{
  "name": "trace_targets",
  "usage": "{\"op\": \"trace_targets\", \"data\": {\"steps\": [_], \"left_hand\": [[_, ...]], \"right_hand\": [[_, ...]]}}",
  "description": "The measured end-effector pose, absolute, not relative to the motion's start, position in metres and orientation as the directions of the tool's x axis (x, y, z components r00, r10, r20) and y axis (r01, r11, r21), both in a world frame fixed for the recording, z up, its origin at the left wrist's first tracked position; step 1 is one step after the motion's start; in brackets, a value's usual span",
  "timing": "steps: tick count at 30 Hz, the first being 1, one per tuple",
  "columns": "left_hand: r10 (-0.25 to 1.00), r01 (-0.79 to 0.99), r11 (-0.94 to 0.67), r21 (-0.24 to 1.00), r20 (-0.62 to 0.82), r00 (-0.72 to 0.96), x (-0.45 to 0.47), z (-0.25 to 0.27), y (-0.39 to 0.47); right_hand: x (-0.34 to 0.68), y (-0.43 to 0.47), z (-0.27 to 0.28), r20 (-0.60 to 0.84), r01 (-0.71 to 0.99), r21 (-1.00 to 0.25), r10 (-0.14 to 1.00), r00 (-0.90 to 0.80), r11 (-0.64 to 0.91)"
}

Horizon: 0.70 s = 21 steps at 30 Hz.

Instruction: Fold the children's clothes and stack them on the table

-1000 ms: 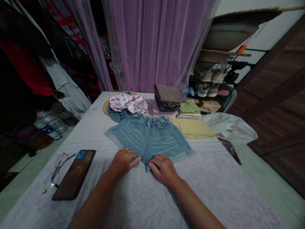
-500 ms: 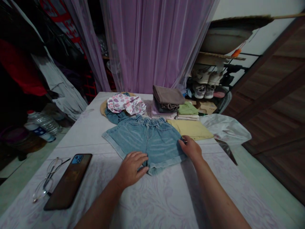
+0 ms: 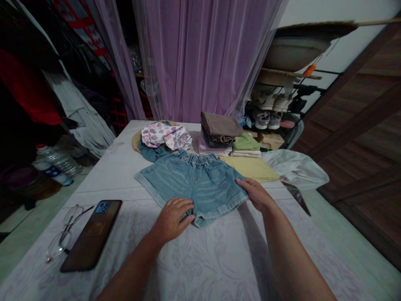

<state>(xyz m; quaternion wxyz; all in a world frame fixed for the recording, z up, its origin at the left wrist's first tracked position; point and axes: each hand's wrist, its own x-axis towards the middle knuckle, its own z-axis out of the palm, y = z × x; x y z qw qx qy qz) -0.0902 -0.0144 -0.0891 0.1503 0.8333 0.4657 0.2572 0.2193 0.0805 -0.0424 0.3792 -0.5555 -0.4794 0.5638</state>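
Blue denim shorts lie spread on the table, elastic waistband away from me and frayed leg hems towards me. My left hand rests on the hem near the crotch, its fingers stretched out and holding nothing. At the right side edge of the shorts, my right hand pinches the denim between thumb and fingers, and that corner is slightly raised. The fingers under the cloth are hidden. Beyond the waistband is a loose heap with a heart-print cloth on top.
Folded clothes with a brown piece on top stand behind the shorts, beside green cloth and folded yellow cloth. A clear plastic bag lies at the right edge. A phone and eyeglasses lie front left.
My right hand has shifted slightly right and now grips the shorts' side edge, drawing the right leg outward and up a little. My left hand stays nearly in place.
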Motion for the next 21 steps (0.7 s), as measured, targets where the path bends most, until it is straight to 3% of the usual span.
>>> {"op": "trace_targets", "data": {"steps": [3, 6, 9, 12, 16, 18, 21], "left_hand": [[0.85, 0.69, -0.526, 0.498, 0.288, 0.44, -0.091, -0.089, -0.013], [0.858, 0.692, -0.513, 0.508, 0.276, 0.433, -0.092, -0.089, -0.013], [0.862, 0.689, -0.506, 0.519, 0.271, 0.429, -0.091, -0.089, -0.013], [0.863, 0.687, -0.504, 0.524, 0.275, 0.424, -0.091, -0.09, -0.013], [0.877, 0.696, -0.481, 0.533, 0.299, 0.377, -0.09, -0.092, -0.012], [0.884, 0.696, -0.467, 0.545, 0.306, 0.354, -0.09, -0.093, -0.011], [0.886, 0.69, -0.463, 0.556, 0.31, 0.345, -0.09, -0.093, -0.011]], "right_hand": [[0.206, 0.085, -0.036, -0.231, 0.096, -0.971, 0.967, -0.109, -0.221], [0.204, 0.088, -0.043, -0.226, 0.312, -0.928, 0.973, -0.038, -0.203], [0.214, 0.086, -0.056, -0.16, 0.711, -0.672, 0.978, 0.133, -0.207], [0.219, 0.084, -0.06, 0.024, 0.909, -0.381, 0.981, 0.193, -0.17], [0.195, 0.098, -0.045, 0.281, 0.96, -0.272, 0.96, 0.006, 0.074], [0.169, 0.116, -0.036, 0.28, 0.932, -0.266, 0.945, -0.169, 0.245], [0.126, 0.15, -0.028, 0.143, 0.886, -0.244, 0.918, -0.37, 0.395]]}}
